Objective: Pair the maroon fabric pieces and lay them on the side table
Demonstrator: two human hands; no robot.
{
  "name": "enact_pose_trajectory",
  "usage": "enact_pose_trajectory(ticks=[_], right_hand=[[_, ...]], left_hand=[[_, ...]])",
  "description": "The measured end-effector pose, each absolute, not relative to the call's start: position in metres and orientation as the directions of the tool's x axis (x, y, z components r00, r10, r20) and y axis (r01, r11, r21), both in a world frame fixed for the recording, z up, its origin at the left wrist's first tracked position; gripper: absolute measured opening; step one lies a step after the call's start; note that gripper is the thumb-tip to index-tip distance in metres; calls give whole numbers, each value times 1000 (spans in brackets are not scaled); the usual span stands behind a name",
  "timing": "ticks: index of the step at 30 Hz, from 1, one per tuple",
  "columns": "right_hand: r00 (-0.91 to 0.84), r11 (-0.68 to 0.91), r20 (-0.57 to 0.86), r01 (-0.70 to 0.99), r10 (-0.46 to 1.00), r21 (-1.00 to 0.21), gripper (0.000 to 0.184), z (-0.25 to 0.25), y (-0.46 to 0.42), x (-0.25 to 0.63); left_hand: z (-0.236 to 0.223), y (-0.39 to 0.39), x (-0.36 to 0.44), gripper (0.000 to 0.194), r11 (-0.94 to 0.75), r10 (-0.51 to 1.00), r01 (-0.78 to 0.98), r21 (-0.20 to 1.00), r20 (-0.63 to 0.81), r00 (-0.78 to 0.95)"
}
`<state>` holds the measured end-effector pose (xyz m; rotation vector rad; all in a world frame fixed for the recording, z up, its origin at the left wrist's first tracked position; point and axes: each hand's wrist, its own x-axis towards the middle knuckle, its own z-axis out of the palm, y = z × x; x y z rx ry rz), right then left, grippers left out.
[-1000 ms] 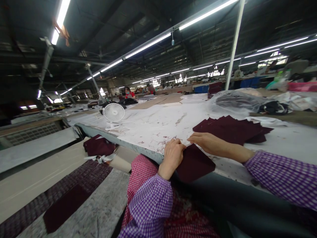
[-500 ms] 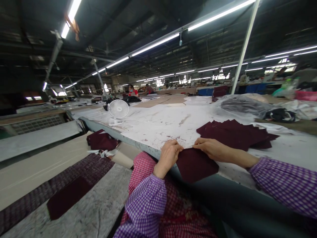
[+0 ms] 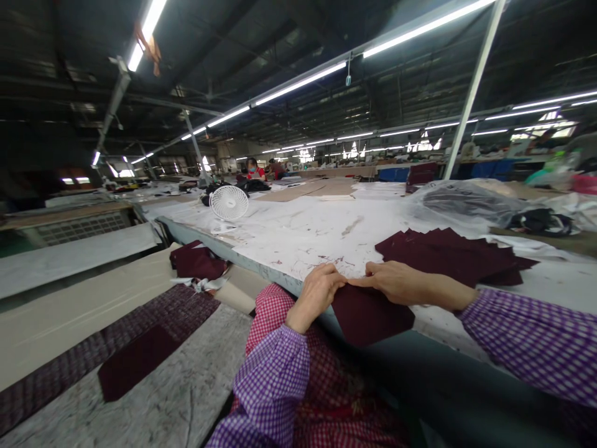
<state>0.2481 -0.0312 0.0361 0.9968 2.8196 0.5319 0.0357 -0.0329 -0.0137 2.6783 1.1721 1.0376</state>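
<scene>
A dark maroon fabric piece (image 3: 370, 316) hangs over the near edge of the white-topped table. My left hand (image 3: 321, 291) is closed on its upper left corner, thumb and fingers pinched together. Along the same top edge lies my right hand (image 3: 396, 283), its index finger stretched toward the left fingertips and pressing on the cloth. The other right fingers are curled, and what lies under them is hidden. Just beyond the right hand, a fanned stack of maroon fabric pieces (image 3: 452, 252) rests on the table.
A small white fan (image 3: 229, 203) stands on the white table (image 3: 298, 230). To the lower left, a maroon piece (image 3: 135, 364) lies on a patterned strip, near a crumpled maroon bundle (image 3: 198, 261). Clear plastic (image 3: 466, 200) sits at the right. A person in red (image 3: 255, 171) is far back.
My right hand has slid left along the fabric's top edge until its fingertip meets my left hand. The left hand keeps its pinch. The whole view has shifted slightly.
</scene>
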Motion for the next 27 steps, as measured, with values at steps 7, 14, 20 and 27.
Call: enact_pose_trajectory(ticks=[7, 14, 20, 27], right_hand=[[-761, 739, -80, 591, 644, 322, 57, 50, -27, 245], [-719, 699, 193, 695, 668, 168, 53, 55, -19, 237], [-700, 707, 202, 706, 685, 44, 34, 25, -24, 224], [-702, 715, 208, 699, 681, 18, 36, 22, -19, 229]], left_hand=[[-10, -35, 27, 16, -668, 716, 659, 346, 539, 443], [-8, -28, 42, 19, -588, 772, 724, 361, 517, 370], [-13, -23, 42, 17, -601, 777, 647, 470, 534, 334], [-16, -23, 21, 11, -555, 825, 509, 658, 512, 238]])
